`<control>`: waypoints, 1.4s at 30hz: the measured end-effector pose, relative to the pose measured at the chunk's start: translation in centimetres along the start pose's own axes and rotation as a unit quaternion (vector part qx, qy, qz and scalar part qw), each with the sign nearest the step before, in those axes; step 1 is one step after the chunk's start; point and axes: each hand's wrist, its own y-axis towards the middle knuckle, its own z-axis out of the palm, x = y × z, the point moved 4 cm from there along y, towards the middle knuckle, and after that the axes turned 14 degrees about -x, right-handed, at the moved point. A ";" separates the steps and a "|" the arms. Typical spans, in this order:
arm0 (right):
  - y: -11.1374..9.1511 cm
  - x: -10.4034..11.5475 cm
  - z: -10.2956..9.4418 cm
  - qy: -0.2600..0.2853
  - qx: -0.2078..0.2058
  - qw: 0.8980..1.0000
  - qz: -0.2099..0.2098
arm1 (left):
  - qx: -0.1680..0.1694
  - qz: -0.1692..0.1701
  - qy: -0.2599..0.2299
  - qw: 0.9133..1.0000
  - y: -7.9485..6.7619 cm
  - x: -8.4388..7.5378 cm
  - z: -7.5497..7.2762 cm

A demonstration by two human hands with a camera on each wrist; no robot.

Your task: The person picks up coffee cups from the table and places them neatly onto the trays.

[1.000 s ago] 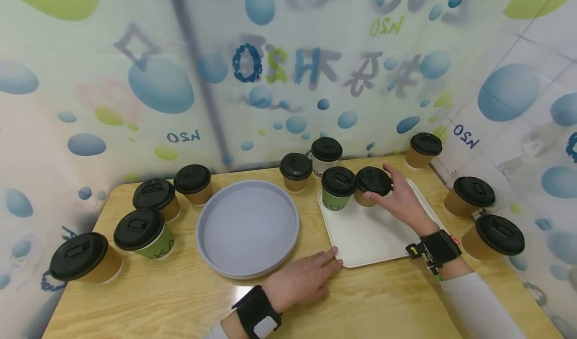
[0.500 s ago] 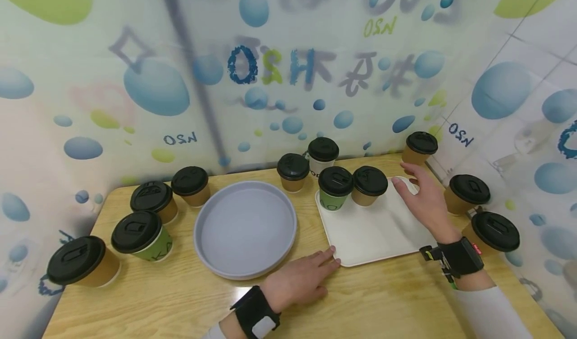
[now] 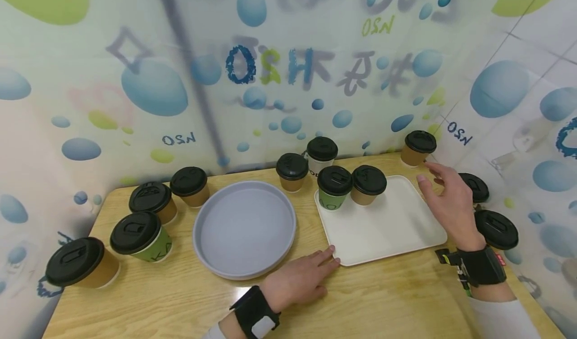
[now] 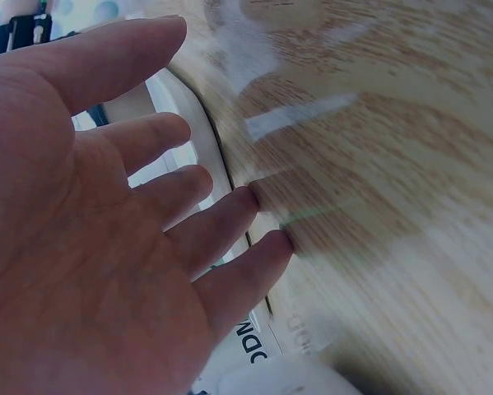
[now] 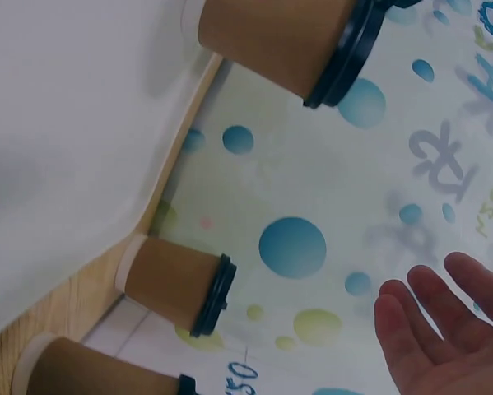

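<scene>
My left hand lies with fingers extended at the near left corner of the white tray, fingertips touching its edge. On the tray's far left part stand a green paper cup with a black lid and, beside it, a brown paper cup with a black lid. My right hand hovers over the tray's right side, thumb and fingers spread, holding nothing. It partly hides a brown lidded cup at the right. Just beyond its fingertips stands another brown cup at the back right corner. The right wrist view shows that hand's loose fingers.
A round grey-blue tray occupies the middle. Left of it stand several lidded cups, including a green one. Behind are a small brown cup and a white cup. Another black-lidded cup is by the right wrist. A patterned curtain borders the table.
My right hand has let go of the brown cup, which stands on the tray beside the green one, and has moved right. My left hand has stayed at the tray corner.
</scene>
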 end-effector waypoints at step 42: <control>-5.5 -7.8 -9.7 -0.194 -0.121 0.952 0.202 | 0.006 0.001 0.007 1.000 0.0 -0.1 0.1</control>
